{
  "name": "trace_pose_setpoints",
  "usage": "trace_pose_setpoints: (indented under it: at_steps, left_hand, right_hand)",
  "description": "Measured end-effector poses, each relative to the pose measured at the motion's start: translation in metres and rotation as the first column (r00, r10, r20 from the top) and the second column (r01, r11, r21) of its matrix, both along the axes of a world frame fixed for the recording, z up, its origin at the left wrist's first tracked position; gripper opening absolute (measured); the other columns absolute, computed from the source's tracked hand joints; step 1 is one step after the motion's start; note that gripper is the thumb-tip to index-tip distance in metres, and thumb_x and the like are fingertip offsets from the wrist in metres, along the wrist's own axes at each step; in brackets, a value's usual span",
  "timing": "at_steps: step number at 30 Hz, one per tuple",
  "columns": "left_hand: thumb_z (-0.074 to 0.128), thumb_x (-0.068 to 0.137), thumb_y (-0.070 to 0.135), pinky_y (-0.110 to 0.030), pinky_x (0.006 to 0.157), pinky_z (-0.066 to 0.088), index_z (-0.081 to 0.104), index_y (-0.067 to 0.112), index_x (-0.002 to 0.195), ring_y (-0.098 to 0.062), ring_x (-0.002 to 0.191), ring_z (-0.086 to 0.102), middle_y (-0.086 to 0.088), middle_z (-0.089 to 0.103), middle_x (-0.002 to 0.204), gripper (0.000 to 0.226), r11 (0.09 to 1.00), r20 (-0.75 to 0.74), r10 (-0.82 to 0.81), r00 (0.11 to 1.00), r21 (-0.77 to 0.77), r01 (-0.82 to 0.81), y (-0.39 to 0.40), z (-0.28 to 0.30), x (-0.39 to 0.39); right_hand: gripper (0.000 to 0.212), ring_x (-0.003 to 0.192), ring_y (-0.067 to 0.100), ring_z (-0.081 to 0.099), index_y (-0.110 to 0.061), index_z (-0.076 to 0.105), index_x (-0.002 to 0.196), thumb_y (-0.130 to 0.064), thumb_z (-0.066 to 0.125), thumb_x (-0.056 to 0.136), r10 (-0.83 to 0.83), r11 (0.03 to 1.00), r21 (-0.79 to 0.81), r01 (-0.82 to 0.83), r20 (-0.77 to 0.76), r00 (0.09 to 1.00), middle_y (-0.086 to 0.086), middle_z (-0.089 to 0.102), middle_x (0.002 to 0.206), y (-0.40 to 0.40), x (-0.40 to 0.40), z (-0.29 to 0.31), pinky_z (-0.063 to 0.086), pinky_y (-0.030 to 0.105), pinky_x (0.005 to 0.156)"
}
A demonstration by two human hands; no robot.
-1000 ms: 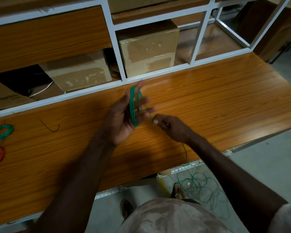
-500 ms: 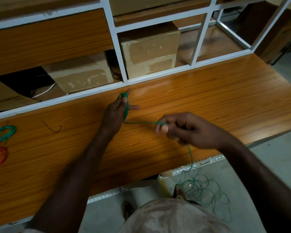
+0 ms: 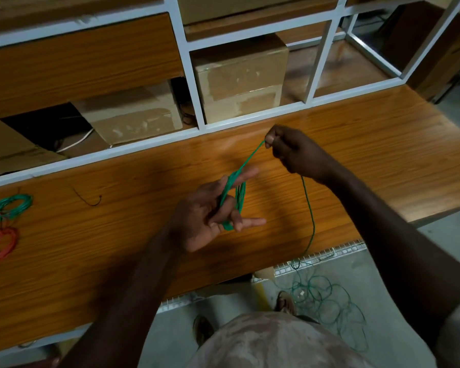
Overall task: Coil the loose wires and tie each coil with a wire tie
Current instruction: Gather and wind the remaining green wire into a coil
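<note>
Green wire (image 3: 251, 156) runs taut from a small coil (image 3: 234, 200) wound round the fingers of the left hand (image 3: 210, 216) up to the right hand (image 3: 295, 152), both held just above the wooden surface (image 3: 356, 160). From under the right hand the same wire drops past the near edge of the surface to a loose green tangle (image 3: 327, 298) on the floor beside the person's feet. At the far left of the surface lie a finished green coil (image 3: 11, 205) and, just below it, a red coil (image 3: 0, 244); a short dark wire tie (image 3: 88, 199) lies apart from them, nearer the middle. Behind the surface a white metal frame (image 3: 197, 83) encloses shelves holding cardboard boxes (image 3: 239, 75), with a white cable (image 3: 75, 143) showing in the dark gap to the left. Nothing lies on the surface between the hands and the coils. How many turns the coil has is hard to make out, and the floor tangle is dim and partly cut off by the person's arm. As for the grip: the left hand is spread, fingers straight and apart with the coil looped over them, while the right thumb and forefinger are pinched tight on the wire, the other fingers curled.
</note>
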State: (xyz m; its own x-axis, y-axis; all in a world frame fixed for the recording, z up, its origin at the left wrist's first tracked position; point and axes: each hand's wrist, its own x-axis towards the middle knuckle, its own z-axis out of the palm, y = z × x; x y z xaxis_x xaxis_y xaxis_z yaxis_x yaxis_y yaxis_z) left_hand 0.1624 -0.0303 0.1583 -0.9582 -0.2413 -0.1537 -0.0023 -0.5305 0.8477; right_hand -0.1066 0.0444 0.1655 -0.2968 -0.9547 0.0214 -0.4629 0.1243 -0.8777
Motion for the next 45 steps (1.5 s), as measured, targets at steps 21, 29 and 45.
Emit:
trace_pose_setpoints:
  at_steps: [21,29,45]
  left_hand:
    - [0.036,0.116,0.041,-0.030,0.087,0.059,0.047,0.030,0.159,-0.020,0.078,0.072,-0.006,0.080,0.083,0.045,0.494,-0.032,0.670,0.741,-0.727,-0.478,-0.094,-0.013,-0.025]
    - [0.042,0.117,0.026,-0.055,0.097,0.061,0.066,0.007,0.137,-0.025,0.050,0.056,-0.013,0.047,0.052,0.037,0.743,0.191,0.298,0.935,-0.662,-0.101,-0.043,-0.051,-0.015]
    - [0.027,0.115,0.032,-0.070,0.119,0.036,0.045,0.008,0.159,-0.031,0.092,0.078,-0.002,0.033,0.049,0.054,0.988,-0.153,0.151,0.977,0.052,-0.145,0.007,0.008,-0.014]
  right_hand:
    - [0.029,0.059,0.023,0.042,-0.021,0.073,0.135,-0.020,0.059,0.110,0.338,0.916,0.071,-0.394,0.388,0.857,0.018,0.042,0.068,0.086,0.076,-0.009,0.043,0.034,0.053]
    - [0.024,0.055,0.024,0.032,-0.001,0.065,0.108,-0.019,0.049,0.113,0.087,0.991,-0.122,-0.053,0.294,0.952,0.014,0.043,0.077,0.058,0.026,0.041,0.024,0.037,0.050]
    - [0.014,0.047,0.013,0.037,-0.019,0.060,0.102,-0.027,0.055,0.113,-0.025,0.998,0.054,0.016,0.177,0.984,0.004,0.048,0.069,0.023,0.022,-0.047,0.031,0.024,0.043]
